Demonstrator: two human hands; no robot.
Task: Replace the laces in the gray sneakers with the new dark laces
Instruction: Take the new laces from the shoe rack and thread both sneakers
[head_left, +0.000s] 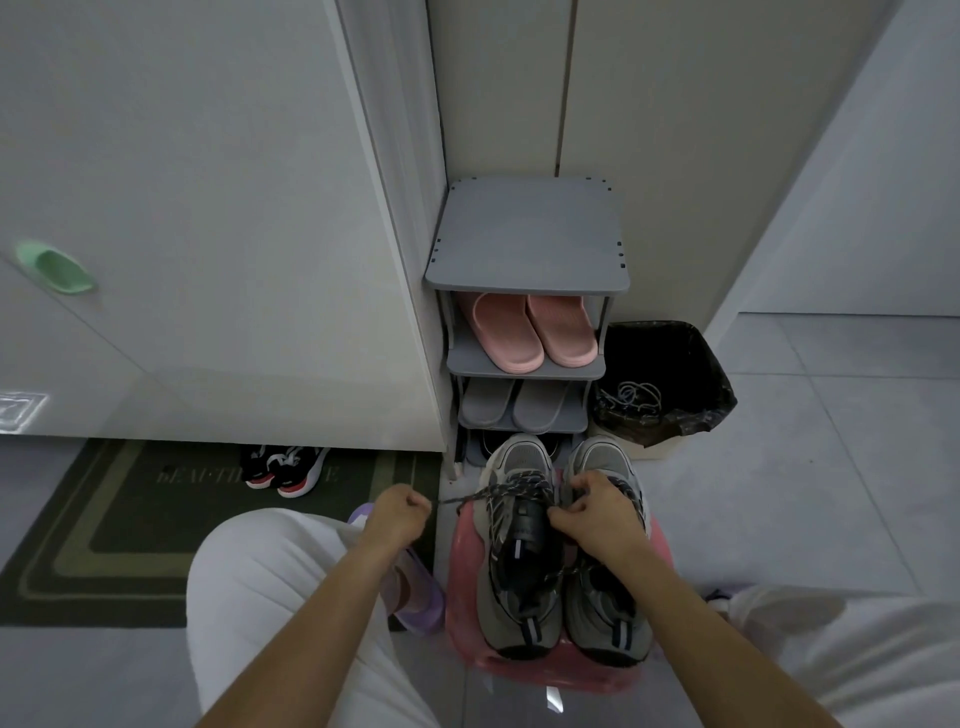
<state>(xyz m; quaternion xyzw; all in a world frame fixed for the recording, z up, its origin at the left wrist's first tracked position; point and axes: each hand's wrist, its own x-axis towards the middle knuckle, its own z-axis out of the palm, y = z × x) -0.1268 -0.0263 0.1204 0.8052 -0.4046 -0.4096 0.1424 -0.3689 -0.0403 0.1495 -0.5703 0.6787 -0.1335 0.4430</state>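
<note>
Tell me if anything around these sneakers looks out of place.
Nothing damaged or spilled. Two oddities: the pair of gray mesh sneakers stands on a pink plastic stool, not the floor, and a tangle of pale laces lies in the black-lined bin beside the gray shoe rack.

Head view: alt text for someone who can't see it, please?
A person's left hand holds a dark lace taut from one of two gray sneakers on a pink stool, while the right hand pinches the lacing. A shoe rack stands behind.
</note>
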